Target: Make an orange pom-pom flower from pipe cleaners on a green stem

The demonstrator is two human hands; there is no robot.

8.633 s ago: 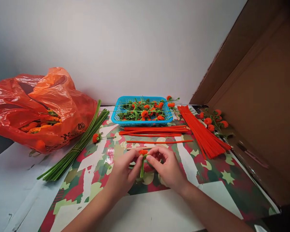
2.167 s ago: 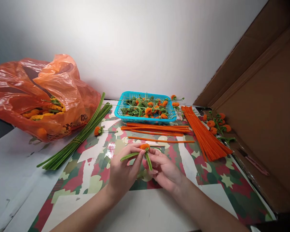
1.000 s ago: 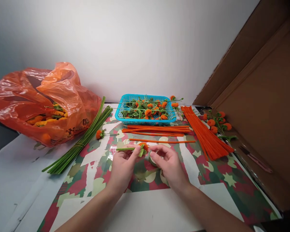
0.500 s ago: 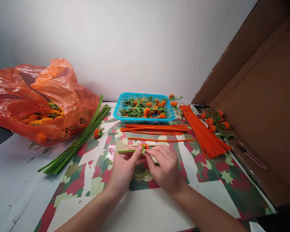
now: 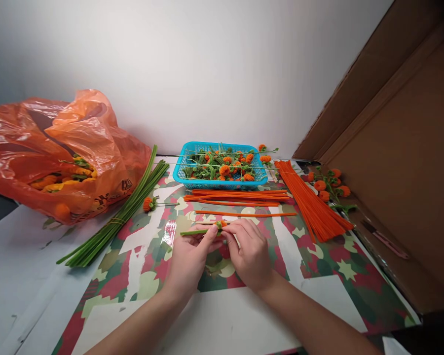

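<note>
Flower [image 5: 224,224], small and orange, sits pinched between the fingertips of our left hand [image 5: 188,261] and right hand [image 5: 250,251], above the patterned sheet [image 5: 220,282]; squeezing or tugging too hard, we could flatten its head or work its green strip [image 5: 193,232] loose.

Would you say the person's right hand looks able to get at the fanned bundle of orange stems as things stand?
Probably yes: the right hand would first have to leave the small orange flower, but nothing visible stands between it and the orange bundle.
</note>
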